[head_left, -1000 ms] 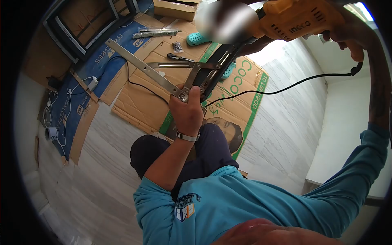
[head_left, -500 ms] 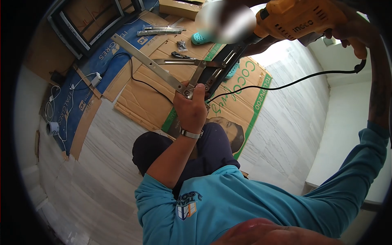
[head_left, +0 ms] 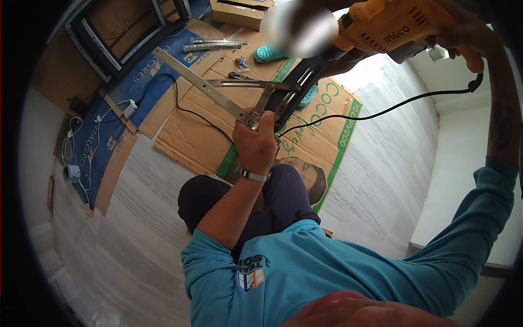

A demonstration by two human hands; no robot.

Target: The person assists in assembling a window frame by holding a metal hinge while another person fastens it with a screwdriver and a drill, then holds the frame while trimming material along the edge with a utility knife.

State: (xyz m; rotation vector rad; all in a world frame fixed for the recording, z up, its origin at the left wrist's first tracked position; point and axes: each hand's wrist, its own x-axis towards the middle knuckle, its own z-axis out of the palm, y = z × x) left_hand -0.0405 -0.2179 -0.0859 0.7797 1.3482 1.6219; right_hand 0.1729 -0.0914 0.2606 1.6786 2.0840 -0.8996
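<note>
A metal window stay hinge (head_left: 210, 89), with flat arms folded out at angles, lies against a dark frame profile (head_left: 302, 82). My left hand (head_left: 256, 143) is closed around the hinge's lower joint and the near end of the profile, thumb on top. Up at the right, my right hand (head_left: 463, 39) grips the rear handle of a yellow corded power drill (head_left: 400, 27). The drill's front end points down-left at the profile's far end; the exact contact of its tip cannot be made out. Another person's hand (head_left: 348, 62) is beneath the drill by the profile.
Flattened cardboard (head_left: 190, 125) covers part of the tiled floor. On it lie a utility knife (head_left: 239, 76), a small bag of hardware (head_left: 242, 64) and wrapped metal strips (head_left: 213, 44). A black cable (head_left: 381, 109) runs from the drill. A dark frame (head_left: 122, 32) leans back left.
The drill and my right hand have shifted slightly left. My left hand keeps its hold on the hinge, and the view has moved a little.
</note>
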